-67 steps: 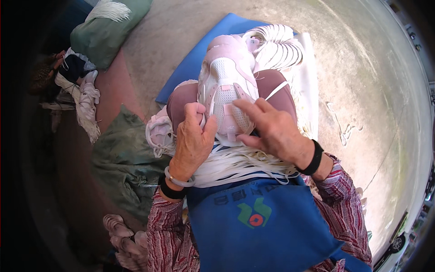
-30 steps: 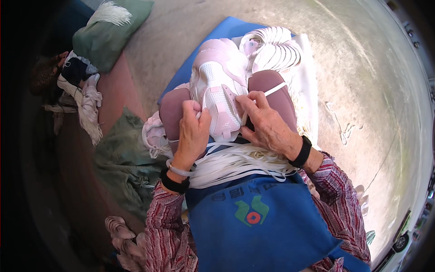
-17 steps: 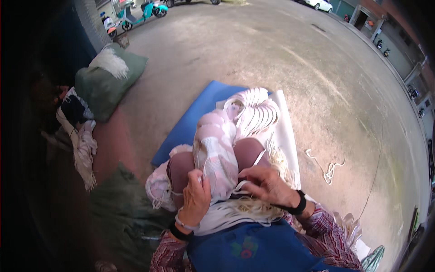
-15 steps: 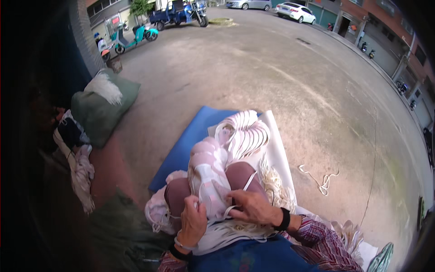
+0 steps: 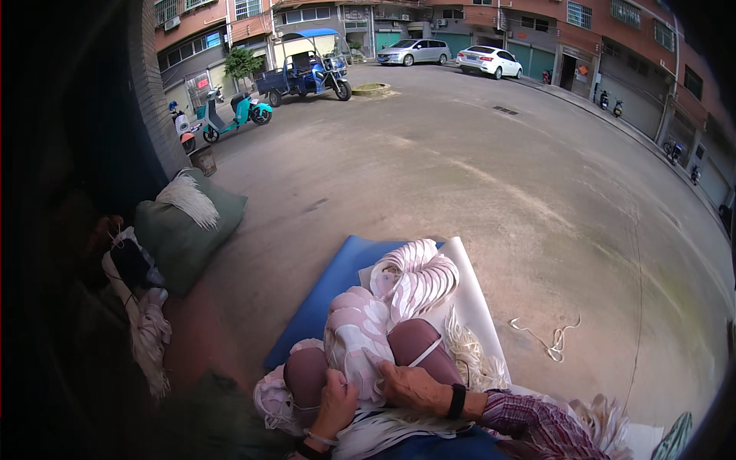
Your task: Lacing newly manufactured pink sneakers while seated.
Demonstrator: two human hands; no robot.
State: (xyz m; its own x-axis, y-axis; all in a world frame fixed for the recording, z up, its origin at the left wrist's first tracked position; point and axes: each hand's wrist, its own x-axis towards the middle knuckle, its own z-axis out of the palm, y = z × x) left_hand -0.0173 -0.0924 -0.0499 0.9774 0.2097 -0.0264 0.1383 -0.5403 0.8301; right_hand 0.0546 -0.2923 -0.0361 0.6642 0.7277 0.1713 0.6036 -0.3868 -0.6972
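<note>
A stack of overlapping pink-and-white fabric pieces (image 5: 356, 326), which look like shoe uppers, lies over my lap between my knees. My left hand (image 5: 337, 400) is closed at the near left side of the stack; what its fingers hold is hidden. Against the stack's near right side, my right hand (image 5: 418, 387) grips the edge of a piece between thumb and fingers, the index finger pointing forward along it. White laces (image 5: 391, 431) lie across my lap beneath both hands. A white strap (image 5: 425, 353) crosses my right knee.
A fanned row of more such pieces (image 5: 418, 280) rests on a blue sheet (image 5: 322, 291) ahead. Cream laces (image 5: 471, 356) are bunched right of my knee, and a loose lace (image 5: 553, 341) lies on the concrete. A green sack (image 5: 192, 230) stands at left.
The view has tilted up, so everything sits lower in the picture. The white lace loop seen by my right fingers earlier no longer shows. Both hands stay close to the stack.
</note>
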